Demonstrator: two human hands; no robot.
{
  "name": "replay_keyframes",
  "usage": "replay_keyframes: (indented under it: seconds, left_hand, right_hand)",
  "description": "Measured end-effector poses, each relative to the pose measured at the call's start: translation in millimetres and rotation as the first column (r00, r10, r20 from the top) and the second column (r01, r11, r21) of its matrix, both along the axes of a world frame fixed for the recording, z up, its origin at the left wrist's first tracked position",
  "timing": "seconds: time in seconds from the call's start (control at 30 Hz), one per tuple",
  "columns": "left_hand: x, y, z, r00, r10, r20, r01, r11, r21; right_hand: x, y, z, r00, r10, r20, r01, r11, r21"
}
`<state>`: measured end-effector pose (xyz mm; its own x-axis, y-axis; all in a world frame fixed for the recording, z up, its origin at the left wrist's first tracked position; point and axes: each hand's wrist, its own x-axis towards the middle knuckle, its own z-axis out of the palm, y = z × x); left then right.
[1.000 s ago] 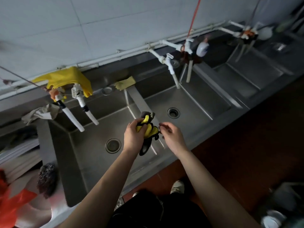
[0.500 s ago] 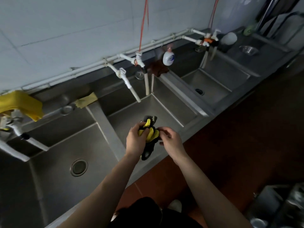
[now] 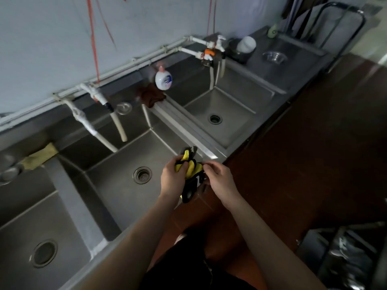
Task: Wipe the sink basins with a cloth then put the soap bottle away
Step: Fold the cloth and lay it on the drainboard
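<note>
A yellow and black cloth (image 3: pixel 191 170) is bunched between both hands above the front edge of the middle sink basin (image 3: pixel 125 164). My left hand (image 3: pixel 172 178) grips its left side. My right hand (image 3: pixel 217 180) pinches its right edge, and a black end hangs down below. The white soap bottle (image 3: pixel 163 79) with a pink pump stands on the back ledge between the middle basin and the right basin (image 3: pixel 226 105). A third basin (image 3: pixel 31 231) lies at the left.
White taps (image 3: pixel 88 124) and pipes run along the tiled wall. A dark rag (image 3: pixel 151 97) lies beside the soap bottle. A yellow sponge cloth (image 3: pixel 39 156) sits on the left divider. A steel bowl (image 3: pixel 274 56) and white container (image 3: pixel 246 44) stand at far right. Red-brown floor (image 3: pixel 314 143) lies to the right.
The view has swung right along the sinks, so the right basin and counter came in. Both hands keep hold of the cloth, now over the middle basin's front edge.
</note>
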<state>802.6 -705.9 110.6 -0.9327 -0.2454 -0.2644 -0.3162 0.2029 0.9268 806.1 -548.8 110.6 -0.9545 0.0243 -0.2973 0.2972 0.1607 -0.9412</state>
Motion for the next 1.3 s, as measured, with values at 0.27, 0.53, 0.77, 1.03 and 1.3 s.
replay_keyframes:
  seconds: [0.27,0.53,0.77,1.03,1.3]
  left_hand:
    - [-121,75,-3,1.000,-0.022,0.005,0.021,1.000,0.011]
    - [-256,133,6,0.997,-0.066,0.043,0.063,0.996,0.070]
    - [-336,177,-1,0.992,-0.112,0.060,0.104,0.986,0.129]
    - [-392,239,-11,0.982,-0.168,0.082,0.151,0.972,0.183]
    - [-443,344,-17,0.988,-0.137,0.076,0.123,0.979,0.165]
  right_hand:
    - [-111,69,-7,0.999,-0.049,0.011,0.049,0.998,-0.050]
    - [-232,125,5,0.993,-0.109,0.033,0.111,0.993,-0.045]
    - [-309,164,0,0.982,-0.180,0.058,0.182,0.983,-0.023]
    - [-366,227,-8,0.977,-0.196,0.082,0.200,0.979,-0.035]
    - [-423,330,-13,0.988,-0.139,0.070,0.143,0.988,-0.055]
